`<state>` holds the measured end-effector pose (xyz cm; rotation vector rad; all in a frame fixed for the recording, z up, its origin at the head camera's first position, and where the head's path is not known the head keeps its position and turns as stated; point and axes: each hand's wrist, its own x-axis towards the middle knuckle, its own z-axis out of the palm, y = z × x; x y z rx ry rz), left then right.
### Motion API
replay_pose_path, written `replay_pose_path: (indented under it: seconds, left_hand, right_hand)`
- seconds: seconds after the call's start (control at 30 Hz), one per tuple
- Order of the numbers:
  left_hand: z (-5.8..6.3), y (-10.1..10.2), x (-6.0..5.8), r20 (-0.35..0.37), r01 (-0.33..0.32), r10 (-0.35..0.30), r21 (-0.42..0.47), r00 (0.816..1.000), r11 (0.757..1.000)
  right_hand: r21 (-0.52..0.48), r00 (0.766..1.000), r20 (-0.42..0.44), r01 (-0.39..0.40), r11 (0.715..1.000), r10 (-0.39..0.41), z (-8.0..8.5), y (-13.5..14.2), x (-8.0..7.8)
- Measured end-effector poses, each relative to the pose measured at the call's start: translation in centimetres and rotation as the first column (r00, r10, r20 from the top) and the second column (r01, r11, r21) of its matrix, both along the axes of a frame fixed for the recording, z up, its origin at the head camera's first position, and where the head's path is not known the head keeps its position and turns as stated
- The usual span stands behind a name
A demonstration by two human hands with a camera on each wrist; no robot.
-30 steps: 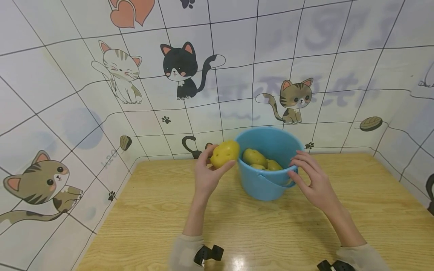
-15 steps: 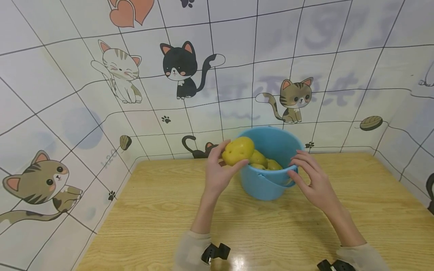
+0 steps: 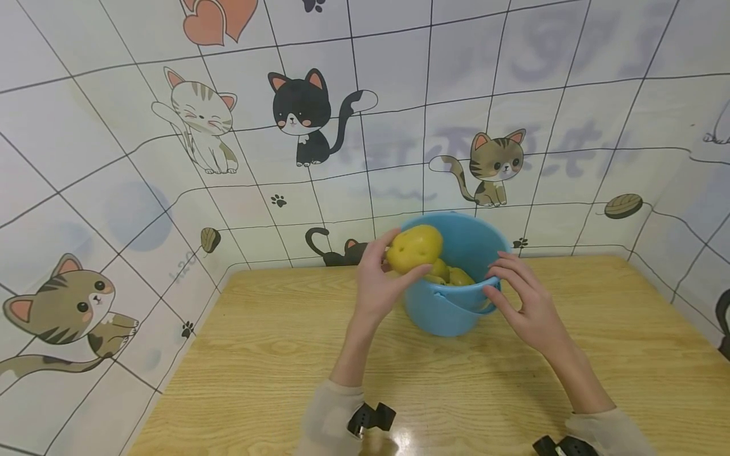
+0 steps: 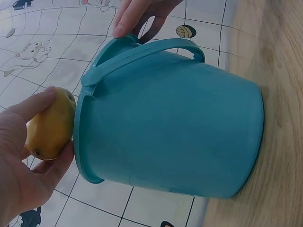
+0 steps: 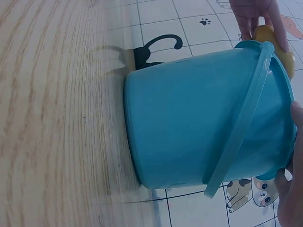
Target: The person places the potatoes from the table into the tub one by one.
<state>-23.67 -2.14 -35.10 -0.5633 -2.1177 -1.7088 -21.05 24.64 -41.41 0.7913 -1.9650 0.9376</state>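
My left hand (image 3: 378, 291) holds a yellow, dimpled potato (image 3: 417, 247) between thumb and fingers, over the left rim of a light blue bucket (image 3: 441, 313). In the left wrist view the potato (image 4: 52, 125) shows right at the bucket's rim (image 4: 81, 137). More potatoes (image 3: 458, 277) lie inside the bucket, partly hidden behind the held one. On the bucket's right side, my right hand (image 3: 527, 310) grips the rim, thumb outside and fingers over the edge. The right wrist view catches only part of this hand (image 5: 291, 189).
The bucket stands upright on a wood-grain table (image 3: 274, 354), near its back edge. Behind rises a wall (image 3: 393, 145) printed with cats and grid lines, and it continues along both sides. The bucket's handle (image 5: 241, 123) hangs down along its front.
My left hand has carried the potato rightward, from beside the bucket to over its left rim. The right hand keeps its place on the rim, and the bucket stands where it was.
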Motion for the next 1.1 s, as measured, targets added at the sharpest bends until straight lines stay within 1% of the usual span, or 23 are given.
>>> replay_pose_path:
  seconds: [0.4, 0.67, 0.77, 0.97, 1.1]
  left_hand:
    - [0.5, 1.5, 0.0, 0.0, 0.049, -0.049, -0.064, 0.999, 0.997]
    - [0.2, 2.3, 0.2, -0.045, 0.147, -0.148, -0.034, 0.988, 0.989]
    - [0.1, 2.4, 0.2, -0.062, 0.153, -0.155, -0.043, 0.986, 0.987]
    - [-0.1, 2.3, 0.2, -0.092, 0.172, -0.174, -0.03, 0.98, 0.985]
    - [-0.2, 2.0, 0.4, -0.097, 0.191, -0.194, -0.038, 0.976, 0.981]
  right_hand:
    - [-0.003, 1.0, 0.002, -0.001, 1.0, 0.001, 0.2, -0.1, 0.1]
    - [-0.009, 1.0, 0.002, -0.008, 1.0, 0.008, 0.1, 0.0, 0.0]
    - [-0.009, 1.0, 0.003, -0.007, 1.0, 0.007, 0.1, 0.1, 0.0]
    - [-0.002, 1.0, 0.0, -0.005, 1.0, 0.005, 0.1, 0.2, -0.1]
    - [0.016, 1.0, 0.015, 0.002, 1.0, -0.003, 0.2, 0.3, 0.1]
